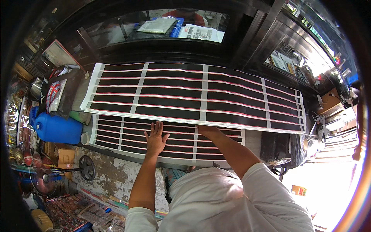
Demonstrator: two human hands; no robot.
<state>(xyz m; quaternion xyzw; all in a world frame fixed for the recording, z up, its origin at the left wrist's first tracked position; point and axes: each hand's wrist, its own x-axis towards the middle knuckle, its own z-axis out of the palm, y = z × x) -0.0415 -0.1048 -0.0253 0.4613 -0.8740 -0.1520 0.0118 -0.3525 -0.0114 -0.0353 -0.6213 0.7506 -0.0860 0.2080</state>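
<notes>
Black panels ruled with white and red lines make up the lower sheet [178,136], on which the left grip [155,139] is laid palm down, its fingers spread and its thumb held out toward the right. Its fingertips are brought up to the front edge of the upper stack [170,101]; whether that edge is touched cannot be told. To the right of the left grip, the right grip [205,130] is mostly covered by the same edge, so whether it is spread or closed on anything cannot be told. Just beyond both grips, the upper stack is stretched out lengthwise, crossed by pale bands and partly overlapping the lower sheet. Past the right grip, a grey strip of the table [253,142] is left bare, and next to it dark plastic wrapping [275,146] is seen. Well to the left of the left grip, a white round container [85,138] is placed beside a blue jug [60,128]. Farther out, beyond the upper stack, white papers [201,33] are seen through a dark-framed glass panel. Nearer the wearer, left of the left grip, a black wheel [87,168] is seen against a peeling surface.
</notes>
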